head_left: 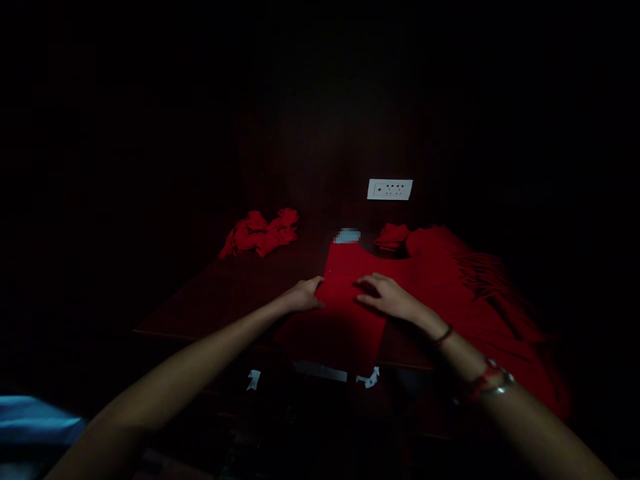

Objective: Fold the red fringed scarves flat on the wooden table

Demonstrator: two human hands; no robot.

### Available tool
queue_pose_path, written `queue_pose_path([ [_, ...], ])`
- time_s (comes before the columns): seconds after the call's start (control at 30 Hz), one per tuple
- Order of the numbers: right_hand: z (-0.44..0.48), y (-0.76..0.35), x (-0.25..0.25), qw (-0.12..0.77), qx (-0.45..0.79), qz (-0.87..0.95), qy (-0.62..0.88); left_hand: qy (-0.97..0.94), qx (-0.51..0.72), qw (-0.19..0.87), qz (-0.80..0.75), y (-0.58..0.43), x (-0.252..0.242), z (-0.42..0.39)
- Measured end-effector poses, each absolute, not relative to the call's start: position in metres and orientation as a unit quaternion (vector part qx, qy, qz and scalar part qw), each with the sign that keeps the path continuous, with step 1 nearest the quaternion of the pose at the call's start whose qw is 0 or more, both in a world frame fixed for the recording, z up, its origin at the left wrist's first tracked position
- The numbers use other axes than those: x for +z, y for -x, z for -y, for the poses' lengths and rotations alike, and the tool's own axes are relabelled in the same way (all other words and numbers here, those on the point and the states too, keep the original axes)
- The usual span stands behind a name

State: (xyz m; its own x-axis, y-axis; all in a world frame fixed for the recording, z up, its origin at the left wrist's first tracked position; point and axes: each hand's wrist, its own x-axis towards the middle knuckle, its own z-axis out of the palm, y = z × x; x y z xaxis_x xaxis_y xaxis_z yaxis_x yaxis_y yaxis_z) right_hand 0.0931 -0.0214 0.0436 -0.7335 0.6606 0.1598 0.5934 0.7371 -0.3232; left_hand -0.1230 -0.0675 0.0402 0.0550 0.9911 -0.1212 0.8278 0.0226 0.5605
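Observation:
A length of red cloth (345, 313) lies flat over the table and hangs past its front edge. At its left edge is my left hand (303, 297), thumb and fingers apart; whether it touches the cloth is hard to tell in the dim light. Over the cloth's right part, my right hand (391, 298) has its fingers spread, with nothing visible in them. To the right spreads a larger heap of red cloth (440, 267) with long fringes (480, 275), hanging over the table's edge.
The dark table (200, 303) carries a crumpled red cloth (263, 233) at the back left. A pale blurred item (347, 235) lies at the flat cloth's far end. A white socket panel (390, 189) is on the wall. White scraps (254, 379) show below the table edge.

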Motion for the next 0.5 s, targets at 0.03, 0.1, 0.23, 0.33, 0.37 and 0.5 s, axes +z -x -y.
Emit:
queue_pose_path([
  [0.03,0.038,-0.099,0.048,0.109,0.168,0.943,0.266,-0.660,0.197,0.303,-0.658,0.121,0.044,0.066],
  [0.1,0.067,-0.109,0.052,0.061,0.218,0.959,0.172,-0.610,0.276,0.419,-0.613,0.119,0.050,0.065],
  [0.23,0.090,-0.115,0.037,0.097,0.199,0.961,0.166,-0.548,0.319,0.533,-0.560,0.121,0.057,0.074],
  [0.33,0.072,-0.111,0.028,0.184,0.265,0.924,0.205,-0.565,0.225,0.564,-0.559,0.128,0.060,0.080],
  [0.37,0.062,-0.109,0.028,0.237,0.307,0.892,0.232,-0.566,0.196,0.587,-0.544,0.129,0.062,0.081],
  [0.5,0.032,-0.110,0.040,0.378,0.481,0.711,0.347,-0.555,0.228,0.629,-0.495,0.131,0.076,0.078],
])
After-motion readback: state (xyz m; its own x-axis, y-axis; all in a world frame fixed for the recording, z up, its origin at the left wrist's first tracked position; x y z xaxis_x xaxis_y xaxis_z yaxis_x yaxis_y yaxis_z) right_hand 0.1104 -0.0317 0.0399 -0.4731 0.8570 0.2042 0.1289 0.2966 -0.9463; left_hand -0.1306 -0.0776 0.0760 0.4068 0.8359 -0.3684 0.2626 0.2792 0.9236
